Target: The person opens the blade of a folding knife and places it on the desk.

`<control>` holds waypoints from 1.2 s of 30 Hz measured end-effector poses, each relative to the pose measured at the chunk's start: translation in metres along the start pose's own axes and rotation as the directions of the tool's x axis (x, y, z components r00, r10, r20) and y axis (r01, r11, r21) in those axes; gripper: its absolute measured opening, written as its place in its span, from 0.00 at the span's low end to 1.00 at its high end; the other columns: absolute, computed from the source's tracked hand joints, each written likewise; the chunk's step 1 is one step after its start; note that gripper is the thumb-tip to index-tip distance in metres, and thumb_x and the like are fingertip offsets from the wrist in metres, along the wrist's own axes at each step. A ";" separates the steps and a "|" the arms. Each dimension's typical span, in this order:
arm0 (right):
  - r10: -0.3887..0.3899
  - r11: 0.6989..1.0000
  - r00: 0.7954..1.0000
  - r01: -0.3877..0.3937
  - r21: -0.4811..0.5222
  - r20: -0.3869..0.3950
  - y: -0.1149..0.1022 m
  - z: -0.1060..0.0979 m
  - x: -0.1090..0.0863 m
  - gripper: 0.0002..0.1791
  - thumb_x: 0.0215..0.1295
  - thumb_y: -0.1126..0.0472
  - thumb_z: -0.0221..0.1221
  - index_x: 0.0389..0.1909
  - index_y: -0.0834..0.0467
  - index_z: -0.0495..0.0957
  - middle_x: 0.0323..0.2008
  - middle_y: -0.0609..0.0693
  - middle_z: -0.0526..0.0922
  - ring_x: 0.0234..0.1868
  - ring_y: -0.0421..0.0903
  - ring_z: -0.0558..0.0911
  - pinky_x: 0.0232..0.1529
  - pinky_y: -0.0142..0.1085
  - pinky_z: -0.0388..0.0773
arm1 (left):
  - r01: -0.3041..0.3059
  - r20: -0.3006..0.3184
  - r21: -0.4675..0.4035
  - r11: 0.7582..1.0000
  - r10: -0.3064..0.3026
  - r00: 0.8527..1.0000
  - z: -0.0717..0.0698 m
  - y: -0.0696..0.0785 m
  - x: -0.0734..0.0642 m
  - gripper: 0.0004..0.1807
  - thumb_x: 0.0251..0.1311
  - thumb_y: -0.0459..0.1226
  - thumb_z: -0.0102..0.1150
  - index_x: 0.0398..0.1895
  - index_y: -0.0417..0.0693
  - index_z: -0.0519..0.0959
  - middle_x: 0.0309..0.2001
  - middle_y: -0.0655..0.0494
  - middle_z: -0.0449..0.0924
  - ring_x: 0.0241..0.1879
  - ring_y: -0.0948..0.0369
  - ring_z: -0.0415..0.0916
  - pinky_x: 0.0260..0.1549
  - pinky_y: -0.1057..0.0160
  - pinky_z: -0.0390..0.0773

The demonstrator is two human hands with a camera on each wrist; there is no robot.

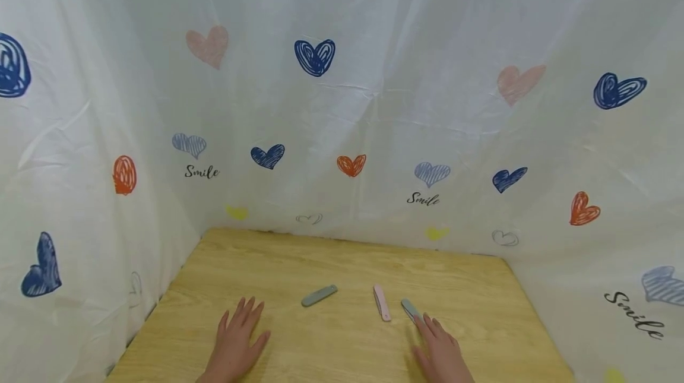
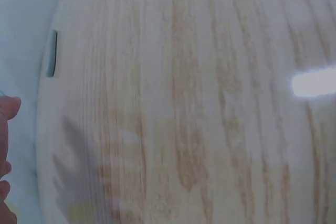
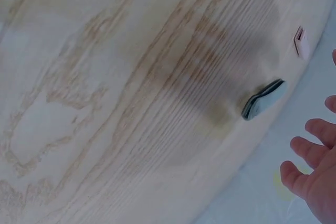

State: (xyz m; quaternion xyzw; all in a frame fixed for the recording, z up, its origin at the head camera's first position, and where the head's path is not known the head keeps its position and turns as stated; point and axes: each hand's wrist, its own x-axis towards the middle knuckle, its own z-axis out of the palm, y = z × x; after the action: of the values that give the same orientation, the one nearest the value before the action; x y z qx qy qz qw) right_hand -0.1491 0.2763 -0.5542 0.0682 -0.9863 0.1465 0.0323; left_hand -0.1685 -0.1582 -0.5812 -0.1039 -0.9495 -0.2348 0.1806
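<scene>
My left hand [image 1: 237,341] is over the left part of the table, its fingers spread and holding nothing. Up and to its right lies a slim grey-green folded tool [image 1: 319,296], perhaps a folding knife or file. Farther right, a similar pink one [image 1: 382,303] lies nearly lengthwise with a grey strip along one side. My right hand [image 1: 440,350] reaches over the near end of a second grey-green folded tool [image 1: 410,308], partly hiding it in the head view. In the right wrist view, that hand [image 3: 317,163] has loosely bent fingers, apart from this tool [image 3: 263,99].
The wooden table [image 1: 256,258] has a light grain and reflects a bright light in the left wrist view. A white cloth [image 1: 374,110] printed with hearts and "Smile" hangs behind it and along both sides.
</scene>
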 end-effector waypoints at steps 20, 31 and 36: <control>-0.090 0.994 0.995 0.092 0.056 -0.036 -0.033 -0.005 0.031 0.32 0.64 0.54 0.62 0.68 0.57 0.67 0.68 0.63 0.68 0.68 0.66 0.65 0.59 0.70 0.61 | -0.017 0.042 0.014 1.000 0.016 0.999 0.002 0.007 0.016 0.38 0.57 0.53 0.64 0.66 0.43 0.69 0.67 0.37 0.66 0.69 0.39 0.58 0.63 0.32 0.50; -0.124 0.986 0.992 0.123 0.111 0.005 -0.042 0.003 0.041 0.38 0.66 0.35 0.51 0.73 0.49 0.61 0.72 0.59 0.62 0.73 0.66 0.57 0.61 0.75 0.51 | 0.047 0.134 -0.010 0.999 -0.046 0.990 0.006 0.010 0.021 0.42 0.59 0.62 0.56 0.70 0.45 0.65 0.71 0.34 0.59 0.71 0.34 0.49 0.62 0.25 0.41; -0.150 0.977 0.988 0.142 0.159 0.039 -0.051 0.005 0.045 0.37 0.68 0.36 0.50 0.74 0.47 0.58 0.73 0.58 0.59 0.74 0.65 0.54 0.64 0.74 0.46 | 0.029 0.173 -0.036 0.999 -0.022 0.985 0.010 0.016 0.025 0.42 0.60 0.61 0.55 0.69 0.43 0.66 0.71 0.31 0.58 0.72 0.32 0.47 0.62 0.24 0.40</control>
State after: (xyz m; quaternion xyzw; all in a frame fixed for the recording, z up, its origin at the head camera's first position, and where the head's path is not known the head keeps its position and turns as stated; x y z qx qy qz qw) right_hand -0.1867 0.2207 -0.5407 0.1464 -0.9648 0.2183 0.0128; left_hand -0.1895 -0.1371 -0.5734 -0.1150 -0.9581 -0.2455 0.0926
